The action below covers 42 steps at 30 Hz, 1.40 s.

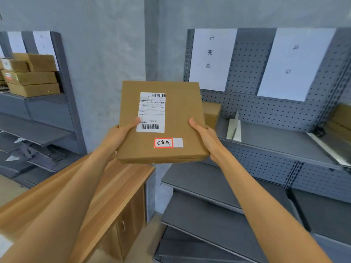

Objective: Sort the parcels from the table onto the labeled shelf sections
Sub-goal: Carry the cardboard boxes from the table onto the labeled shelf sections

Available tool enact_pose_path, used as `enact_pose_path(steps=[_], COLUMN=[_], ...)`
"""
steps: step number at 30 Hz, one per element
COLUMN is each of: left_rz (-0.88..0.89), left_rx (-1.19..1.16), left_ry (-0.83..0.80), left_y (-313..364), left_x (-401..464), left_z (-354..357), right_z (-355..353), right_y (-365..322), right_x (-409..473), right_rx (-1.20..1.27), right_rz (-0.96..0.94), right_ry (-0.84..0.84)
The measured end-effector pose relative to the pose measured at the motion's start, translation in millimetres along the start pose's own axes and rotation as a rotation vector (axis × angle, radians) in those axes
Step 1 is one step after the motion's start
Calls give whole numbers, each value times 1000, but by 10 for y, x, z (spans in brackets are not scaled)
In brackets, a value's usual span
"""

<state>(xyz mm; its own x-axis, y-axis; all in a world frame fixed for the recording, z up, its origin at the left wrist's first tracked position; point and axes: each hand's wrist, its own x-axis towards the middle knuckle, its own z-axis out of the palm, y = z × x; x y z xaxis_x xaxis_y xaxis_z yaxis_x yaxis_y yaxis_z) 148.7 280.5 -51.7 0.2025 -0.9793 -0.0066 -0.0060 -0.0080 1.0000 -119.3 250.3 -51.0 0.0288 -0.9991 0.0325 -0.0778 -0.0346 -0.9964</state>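
A flat brown cardboard parcel point(180, 118) is held up in mid-air at the centre of view. It bears a white shipping label with barcodes and a small red-edged sticker reading 已完成. My left hand point(119, 135) grips its left edge, thumb on the shipping label. My right hand point(204, 136) grips its right edge. Behind it stands the grey pegboard shelf point(275, 137), with a white sheet marked 已完成 point(210, 57) and a second white sheet point(292, 61) to its right. Another brown parcel point(211, 112) rests on that shelf, partly hidden behind the held one.
A wooden table point(121, 186) with a cabinet door runs under my left arm. A second grey shelf at far left carries several stacked brown boxes point(32, 76). A white divider point(234, 128) stands on the right shelf. Lower shelf boards point(209, 188) lie beneath.
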Motion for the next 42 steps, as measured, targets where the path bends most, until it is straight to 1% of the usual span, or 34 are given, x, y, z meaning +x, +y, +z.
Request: enact_pose_path(steps=[9, 17, 25, 28, 35, 38, 42], left_rz=[-7, 29, 21, 11, 1, 5, 0], left_rx=[11, -15, -1, -6, 13, 10, 34], left_ry=[-159, -365, -552, -610, -628, -597, -512], left_y=[208, 432, 648, 672, 709, 730, 748], left_x=[-756, -1489, -1965, -2043, -1962, -1849, -1632], left_z=[1308, 2581, 3621, 3865, 4047, 3998, 3784], right_z=[-1415, -2731, -3724, -3957, -4148, -4104, -3904], right_y=[-33, -154, -297, -303, -290, -311, -388], right_x=[-933, -1828, -2447, -2538, -2461, -2330, -2062], right_rx=[14, -17, -20, -16, -34, -31, -43], right_rz=[28, 46, 31, 28, 29, 25, 31], right_ry=[133, 319, 448, 490, 491, 460, 391])
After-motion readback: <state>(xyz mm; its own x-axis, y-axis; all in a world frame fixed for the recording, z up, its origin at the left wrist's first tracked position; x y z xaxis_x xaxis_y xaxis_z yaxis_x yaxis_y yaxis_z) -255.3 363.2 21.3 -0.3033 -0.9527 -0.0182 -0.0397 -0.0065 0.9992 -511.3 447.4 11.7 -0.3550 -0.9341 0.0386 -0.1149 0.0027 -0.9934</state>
